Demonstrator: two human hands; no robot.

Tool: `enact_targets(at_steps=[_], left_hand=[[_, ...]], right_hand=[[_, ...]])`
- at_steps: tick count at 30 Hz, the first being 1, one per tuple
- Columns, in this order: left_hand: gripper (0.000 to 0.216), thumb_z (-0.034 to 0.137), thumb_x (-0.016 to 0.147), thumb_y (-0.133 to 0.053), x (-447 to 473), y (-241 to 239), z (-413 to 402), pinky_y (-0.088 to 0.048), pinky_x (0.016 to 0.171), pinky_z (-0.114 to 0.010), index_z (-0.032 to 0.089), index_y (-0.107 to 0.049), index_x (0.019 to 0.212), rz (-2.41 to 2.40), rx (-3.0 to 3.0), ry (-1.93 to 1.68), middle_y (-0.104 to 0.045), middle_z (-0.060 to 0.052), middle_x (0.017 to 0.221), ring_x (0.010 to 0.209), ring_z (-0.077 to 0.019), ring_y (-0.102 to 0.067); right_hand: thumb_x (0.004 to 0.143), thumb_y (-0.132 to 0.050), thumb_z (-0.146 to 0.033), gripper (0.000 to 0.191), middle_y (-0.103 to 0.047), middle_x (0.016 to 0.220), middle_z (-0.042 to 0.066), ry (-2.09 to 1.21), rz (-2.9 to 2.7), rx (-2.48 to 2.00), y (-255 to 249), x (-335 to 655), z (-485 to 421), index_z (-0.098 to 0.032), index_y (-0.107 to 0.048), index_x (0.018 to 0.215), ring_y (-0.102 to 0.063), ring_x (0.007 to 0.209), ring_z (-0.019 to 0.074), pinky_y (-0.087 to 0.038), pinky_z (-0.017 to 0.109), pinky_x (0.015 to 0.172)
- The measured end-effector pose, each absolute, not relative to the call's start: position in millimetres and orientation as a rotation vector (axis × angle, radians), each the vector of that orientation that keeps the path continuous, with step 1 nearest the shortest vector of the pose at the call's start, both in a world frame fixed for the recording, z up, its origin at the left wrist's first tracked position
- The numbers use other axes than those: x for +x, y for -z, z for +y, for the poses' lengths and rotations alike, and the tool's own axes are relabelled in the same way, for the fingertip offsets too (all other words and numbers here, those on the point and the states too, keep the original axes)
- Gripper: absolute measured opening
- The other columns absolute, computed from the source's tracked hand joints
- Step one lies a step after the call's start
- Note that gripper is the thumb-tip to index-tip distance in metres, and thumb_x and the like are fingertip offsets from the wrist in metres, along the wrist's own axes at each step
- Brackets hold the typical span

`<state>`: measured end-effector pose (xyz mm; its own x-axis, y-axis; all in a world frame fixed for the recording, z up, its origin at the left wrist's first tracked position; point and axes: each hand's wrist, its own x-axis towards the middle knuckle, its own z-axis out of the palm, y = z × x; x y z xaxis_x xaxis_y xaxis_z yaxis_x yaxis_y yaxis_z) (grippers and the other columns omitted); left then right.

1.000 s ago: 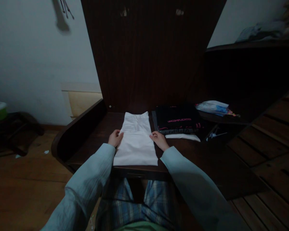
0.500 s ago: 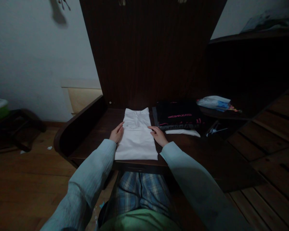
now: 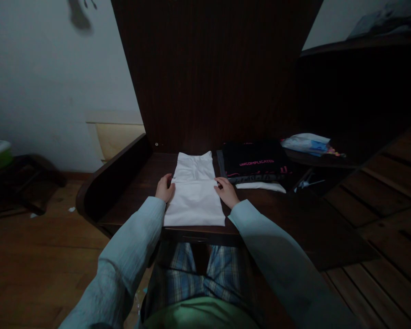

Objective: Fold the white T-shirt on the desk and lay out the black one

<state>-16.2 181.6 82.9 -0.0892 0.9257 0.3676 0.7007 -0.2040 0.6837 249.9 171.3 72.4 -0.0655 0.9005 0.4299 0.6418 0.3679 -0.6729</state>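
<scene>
A white shirt point(image 3: 195, 205), folded into a long narrow panel, lies lengthwise on the dark wooden desk. A crosswise fold edge runs over its middle, and its far part looks creased. At the left end of this edge, my left hand point(image 3: 164, 188) has its fingers curled on the cloth. My right hand point(image 3: 227, 192) pinches the opposite end between thumb and fingers. Some fingertips are hidden by the cloth and the dim light. Right of the shirt sits a stack of folded dark clothes point(image 3: 255, 160), the top one black with pink lettering.
A narrow folded white cloth point(image 3: 260, 186) lies in front of the dark stack. Behind it to the right is a plastic packet point(image 3: 306, 144). A raised side panel point(image 3: 111, 178) bounds the desk point(image 3: 137, 196) on the left, and a tall dark board point(image 3: 215, 77) stands behind.
The fingers of both hands have closed in at the ends of the fold edge, which now looks straighter. My right hand has shifted slightly; the stack has stayed put.
</scene>
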Motion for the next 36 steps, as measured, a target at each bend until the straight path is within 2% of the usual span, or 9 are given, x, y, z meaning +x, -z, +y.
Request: enact_targets(at_steps=[4, 7, 12, 16, 20, 27, 31, 33, 36], left_hand=[[0.041, 0.026, 0.080, -0.040, -13.2, -83.1, 179.3, -0.029, 0.101, -0.039, 0.014, -0.048, 0.119, 1.667, 2.150, -1.218, -0.051, -0.012, 0.122, 0.116, -0.0213, -0.042], [0.043, 0.026, 0.081, -0.038, -5.7, -83.9, 177.9, -0.025, 0.103, -0.042, 0.016, -0.044, 0.123, 1.603, 2.300, -1.063, -0.045, -0.011, 0.130, 0.124, -0.0231, -0.033], [0.053, 0.029, 0.078, -0.043, -9.9, -95.0, 160.1, -0.028, 0.101, -0.042, 0.008, -0.038, 0.126, 1.754, 2.263, -1.233, -0.041, -0.018, 0.131, 0.123, -0.0260, -0.034], [0.044, 0.039, 0.080, -0.040, -36.7, -103.2, 111.5, -0.046, 0.076, -0.032, 0.016, -0.049, 0.116, 1.881, 1.971, -1.084, -0.065, -0.008, 0.089, 0.084, -0.0209, -0.061], [0.045, 0.044, 0.079, -0.041, -47.2, -101.6, 60.7, -0.045, 0.059, -0.025, 0.020, -0.051, 0.116, 1.930, 1.854, -0.928, -0.063, 0.000, 0.062, 0.061, -0.0177, -0.061], [0.057, 0.044, 0.074, -0.050, -17.4, -83.1, 36.5, -0.048, 0.075, -0.028, 0.019, -0.041, 0.125, 1.622, 1.674, -1.276, -0.063, -0.003, 0.090, 0.080, -0.0161, -0.060], [0.064, 0.043, 0.074, -0.052, -9.9, -77.5, 36.4, -0.047, 0.076, -0.027, 0.018, -0.034, 0.130, 1.512, 1.521, -1.364, -0.060, -0.001, 0.082, 0.075, -0.0132, -0.058], [0.059, 0.043, 0.076, -0.051, -11.0, -76.4, 34.8, -0.046, 0.072, -0.026, 0.018, -0.037, 0.128, 1.561, 1.524, -1.365, -0.058, 0.001, 0.075, 0.069, -0.0122, -0.056], [0.041, 0.040, 0.080, -0.046, -16.5, -72.5, 28.2, -0.045, 0.074, -0.028, 0.019, -0.052, 0.115, 1.646, 1.670, -1.370, -0.061, -0.003, 0.084, 0.076, -0.0147, -0.056]], right_hand=[[0.078, -0.046, -0.023, 0.036, -0.046, 0.125, 0.013, -0.152, -1.951, -1.219, -77.9, 244.9, 158.1, -0.013, -0.056, 0.111, -0.040, 0.117, 0.0210, -0.033, 0.038, 0.100], [0.078, -0.049, -0.028, 0.036, -0.045, 0.128, 0.009, -0.219, -2.196, -1.133, -80.3, 238.7, 153.4, -0.019, -0.055, 0.113, -0.035, 0.123, 0.0208, -0.027, 0.042, 0.103], [0.075, -0.047, -0.020, 0.025, -0.055, 0.116, 0.010, -0.324, -2.010, -1.221, -91.5, 241.0, 139.2, -0.017, -0.061, 0.096, -0.048, 0.110, 0.0197, -0.035, 0.039, 0.096], [0.076, -0.047, -0.027, 0.024, -0.063, 0.081, 0.004, -0.458, -1.718, -1.314, -99.5, 258.6, 96.0, -0.017, -0.059, 0.094, -0.058, 0.074, 0.0143, -0.046, 0.029, 0.073], [0.072, -0.054, -0.035, 0.026, -0.060, 0.067, 0.001, -0.582, -1.661, -1.416, -90.9, 265.6, 52.3, -0.018, -0.059, 0.091, -0.055, 0.062, 0.0133, -0.045, 0.027, 0.063], [0.072, -0.054, -0.038, 0.034, -0.064, 0.078, 0.005, -0.820, -1.435, -1.327, -75.5, 242.7, 38.9, -0.016, -0.054, 0.098, -0.059, 0.071, 0.0154, -0.046, 0.027, 0.067], [0.074, -0.052, -0.038, 0.037, -0.063, 0.076, 0.004, -0.878, -1.372, -1.286, -80.0, 238.7, 38.1, -0.015, -0.053, 0.103, -0.059, 0.072, 0.0158, -0.046, 0.027, 0.068], [0.074, -0.052, -0.035, 0.029, -0.062, 0.076, 0.004, -0.780, -1.419, -1.332, -81.4, 240.7, 34.8, -0.016, -0.058, 0.096, -0.058, 0.072, 0.0154, -0.045, 0.028, 0.069], [0.078, -0.049, -0.030, 0.018, -0.063, 0.080, 0.004, -0.608, -1.583, -1.353, -79.4, 246.2, 26.1, -0.020, -0.063, 0.081, -0.056, 0.079, 0.0169, -0.044, 0.030, 0.073]])
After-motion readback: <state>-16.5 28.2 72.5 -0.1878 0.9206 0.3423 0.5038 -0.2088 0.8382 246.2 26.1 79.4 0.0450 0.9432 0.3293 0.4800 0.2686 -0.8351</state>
